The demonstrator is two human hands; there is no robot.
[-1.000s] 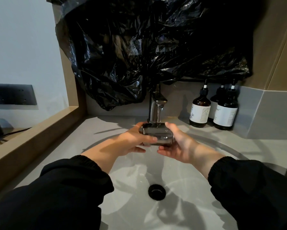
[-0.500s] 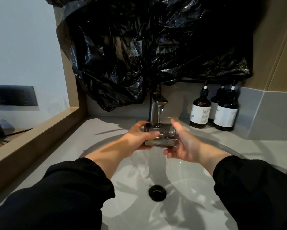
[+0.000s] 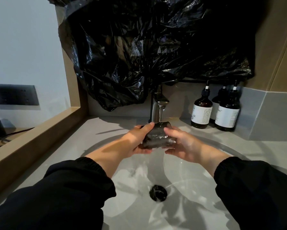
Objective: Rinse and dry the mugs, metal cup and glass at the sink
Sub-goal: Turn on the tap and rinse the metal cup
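A dark glass [image 3: 157,136] lies tilted on its side under the running stream from the metal tap [image 3: 157,107], above the white sink basin [image 3: 197,205]. My left hand [image 3: 136,141] grips its left end, thumb over the top. From the right, my right hand [image 3: 180,143] holds the glass with its fingers curled over the wet side. Water runs off the glass toward the black drain [image 3: 158,193]. No mugs or metal cup are in view.
Three brown pump bottles [image 3: 201,112] stand on the counter at the back right. A crumpled black plastic bag [image 3: 147,55] hangs over the wall above the tap. A wooden ledge [image 3: 40,130] borders the counter on the left, with a dark wall socket [image 3: 15,94] beyond.
The glass has turned and tilted under the stream, its right end now higher. My right hand's fingers have moved from beneath the glass onto its side.
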